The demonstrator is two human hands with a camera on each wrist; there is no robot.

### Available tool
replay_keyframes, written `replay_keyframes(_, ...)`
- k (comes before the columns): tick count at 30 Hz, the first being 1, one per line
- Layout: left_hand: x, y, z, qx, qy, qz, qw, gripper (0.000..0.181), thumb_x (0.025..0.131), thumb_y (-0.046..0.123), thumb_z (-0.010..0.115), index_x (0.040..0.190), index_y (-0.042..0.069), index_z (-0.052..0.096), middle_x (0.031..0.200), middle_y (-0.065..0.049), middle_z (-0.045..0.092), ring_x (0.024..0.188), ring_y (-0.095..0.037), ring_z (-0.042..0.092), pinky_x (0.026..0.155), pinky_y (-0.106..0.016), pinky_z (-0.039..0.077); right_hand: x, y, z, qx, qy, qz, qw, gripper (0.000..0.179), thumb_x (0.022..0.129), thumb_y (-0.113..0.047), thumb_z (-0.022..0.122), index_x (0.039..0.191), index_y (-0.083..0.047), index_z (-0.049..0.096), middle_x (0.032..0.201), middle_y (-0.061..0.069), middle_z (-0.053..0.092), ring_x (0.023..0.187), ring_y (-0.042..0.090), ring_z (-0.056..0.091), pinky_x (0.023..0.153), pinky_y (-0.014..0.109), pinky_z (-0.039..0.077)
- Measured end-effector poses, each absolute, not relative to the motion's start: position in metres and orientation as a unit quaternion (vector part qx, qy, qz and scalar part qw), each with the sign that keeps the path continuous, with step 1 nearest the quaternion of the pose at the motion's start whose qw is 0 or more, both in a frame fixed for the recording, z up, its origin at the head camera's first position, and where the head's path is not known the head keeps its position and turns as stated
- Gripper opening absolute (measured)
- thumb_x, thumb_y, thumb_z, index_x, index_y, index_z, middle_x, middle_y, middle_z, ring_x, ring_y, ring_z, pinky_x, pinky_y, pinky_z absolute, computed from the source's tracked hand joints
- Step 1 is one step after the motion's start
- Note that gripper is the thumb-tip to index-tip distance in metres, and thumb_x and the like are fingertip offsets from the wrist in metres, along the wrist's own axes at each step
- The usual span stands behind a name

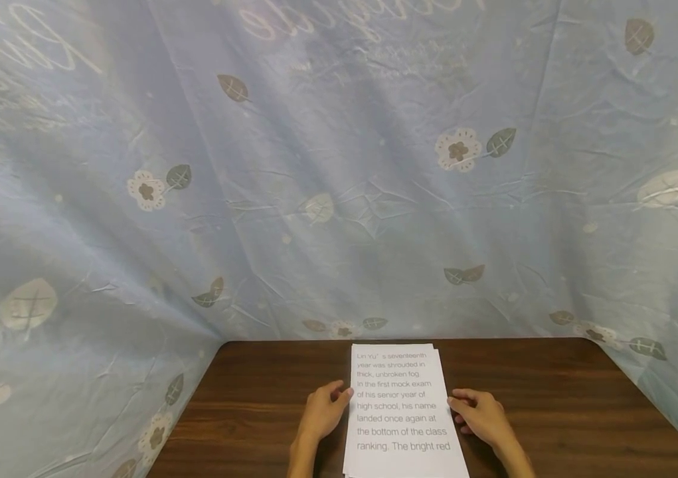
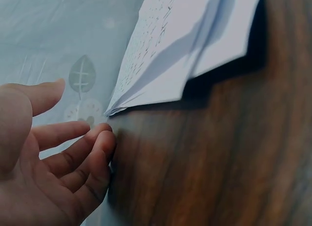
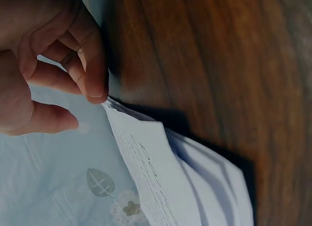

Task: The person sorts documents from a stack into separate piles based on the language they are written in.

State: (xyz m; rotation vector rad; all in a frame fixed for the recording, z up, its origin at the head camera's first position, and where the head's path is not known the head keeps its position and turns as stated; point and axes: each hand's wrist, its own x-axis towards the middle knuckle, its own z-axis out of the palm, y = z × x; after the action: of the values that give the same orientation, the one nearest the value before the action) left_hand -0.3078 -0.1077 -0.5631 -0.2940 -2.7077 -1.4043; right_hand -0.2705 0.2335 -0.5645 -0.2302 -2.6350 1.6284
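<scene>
A stack of printed paper sheets (image 1: 398,398) lies on the brown wooden table, its large black text facing up. The sheets are slightly out of line at the edges, and in both wrist views their near ends stand fanned apart. My left hand (image 1: 322,415) is at the left edge of the stack; in the left wrist view its thumb stands away from loosely bent fingers (image 2: 100,153), close to the paper. At the right edge is my right hand (image 1: 482,417). Its fingertips (image 3: 96,92) meet the paper edge in the right wrist view, with the thumb held apart.
The dark wooden table (image 1: 578,405) has rounded far corners. Behind it and along both sides hangs a pale blue curtain (image 1: 374,232) printed with leaves and flowers.
</scene>
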Motion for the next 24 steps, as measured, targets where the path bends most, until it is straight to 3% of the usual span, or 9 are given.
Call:
replay_keyframes(8, -0.311, -0.103, -0.566, -0.089, -0.891, -0.443, 0.050, 0.049, 0.102, 0.033, 0.069, 0.133, -0.005, 0.070, 0.116, -0.021, 0.077, 0.113, -0.041, 0.073, 0.098, -0.062, 0.058, -0.272, 0.234, -0.566, -0.072, -0.857, 0.510, 0.009, 0.044, 0.100, -0.021, 0.073, 0.134, 0.007, 0.069, 0.096, 0.006, 0.075, 0.079, 0.018, 0.069, 0.061, 0.032, 0.063)
replay_keyframes(14, -0.310, -0.098, -0.565, -0.083, -0.900, -0.424, 0.054, 0.043, 0.099, 0.028, 0.073, 0.128, -0.004, 0.074, 0.106, -0.013, 0.077, 0.100, -0.029, 0.071, 0.087, -0.053, 0.058, -0.272, 0.231, -0.567, -0.069, -0.865, 0.497, 0.008, 0.037, 0.097, -0.016, 0.074, 0.126, 0.007, 0.073, 0.091, 0.005, 0.072, 0.078, 0.018, 0.065, 0.060, 0.032, 0.062)
replay_keyframes(24, -0.309, -0.096, -0.570, -0.082, -0.909, -0.406, 0.046, 0.037, 0.096, 0.024, 0.074, 0.124, -0.001, 0.077, 0.099, -0.006, 0.076, 0.092, -0.023, 0.067, 0.081, -0.048, 0.055, -0.269, 0.227, -0.565, -0.060, -0.872, 0.485, 0.007, 0.032, 0.095, -0.012, 0.074, 0.121, 0.007, 0.075, 0.095, 0.006, 0.075, 0.079, 0.019, 0.066, 0.061, 0.033, 0.062)
